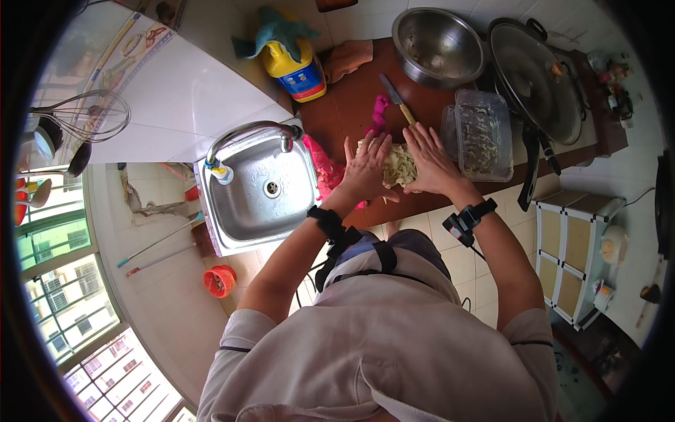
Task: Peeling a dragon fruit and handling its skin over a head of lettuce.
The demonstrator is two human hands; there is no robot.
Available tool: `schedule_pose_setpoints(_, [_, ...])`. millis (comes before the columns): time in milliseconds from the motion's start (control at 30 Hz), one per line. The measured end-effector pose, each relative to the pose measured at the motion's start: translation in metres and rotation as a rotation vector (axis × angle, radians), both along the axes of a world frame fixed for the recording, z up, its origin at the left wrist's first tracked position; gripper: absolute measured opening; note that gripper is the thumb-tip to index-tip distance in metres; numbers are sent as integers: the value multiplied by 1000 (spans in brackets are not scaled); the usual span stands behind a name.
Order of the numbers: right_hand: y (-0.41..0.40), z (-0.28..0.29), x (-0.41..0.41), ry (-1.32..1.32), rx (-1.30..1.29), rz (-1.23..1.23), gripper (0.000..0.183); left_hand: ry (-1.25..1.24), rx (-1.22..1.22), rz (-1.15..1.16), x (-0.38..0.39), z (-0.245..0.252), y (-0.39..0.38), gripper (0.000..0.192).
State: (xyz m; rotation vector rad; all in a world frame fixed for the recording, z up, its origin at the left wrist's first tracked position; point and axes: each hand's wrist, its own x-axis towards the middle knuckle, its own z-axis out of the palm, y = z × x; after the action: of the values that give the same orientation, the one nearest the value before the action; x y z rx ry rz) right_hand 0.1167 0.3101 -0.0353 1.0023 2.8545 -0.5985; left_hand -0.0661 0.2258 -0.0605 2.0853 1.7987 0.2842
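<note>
A pale, lumpy, dough-like mass (pixel 399 164) lies on the reddish-brown counter (pixel 348 89), between my two hands. My left hand (pixel 369 168) rests against its left side, fingers spread and partly over it. From the other side my right hand (pixel 433 162) touches it with the palm down and fingers extended. Just beyond the fingertips lies a knife (pixel 396 99) with a light handle, blade pointing away. Beside it is a twisted magenta strip (pixel 378 112). Pink-red plastic (pixel 328 171) lies between the sink and my left hand. The mass's edges are partly hidden under my fingers.
Left of the counter is a steel sink (pixel 253 211) with a curved faucet (pixel 232 132). A smeared clear plastic container (pixel 484 134) stands right of my right hand. Farther back are a steel bowl (pixel 439 47), a lidded pan (pixel 538 79) and a yellow jug (pixel 295 68).
</note>
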Motion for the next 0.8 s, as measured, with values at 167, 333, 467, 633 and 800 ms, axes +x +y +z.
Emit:
schedule_pose_setpoints(167, [5, -17, -29, -234, -5, 44, 111, 17, 1, -56, 8, -2, 14, 137])
schedule_pose_setpoints(333, [-6, -32, -39, -151, 37, -95, 79, 110, -65, 2, 14, -14, 13, 124])
schedule_pose_setpoints(467, [-10, -42, -32, -13, 66, -122, 47, 59, 65, 56, 21, -20, 5, 109])
schedule_pose_setpoints(633, [-35, -40, -26, 132, 165, -190, 38, 117, 313, 71, 18, -28, -2, 75])
schedule_pose_setpoints(800, [-53, -38, -13, 253, 256, -230, 37, 135, 282, 37, 12, -34, -8, 68])
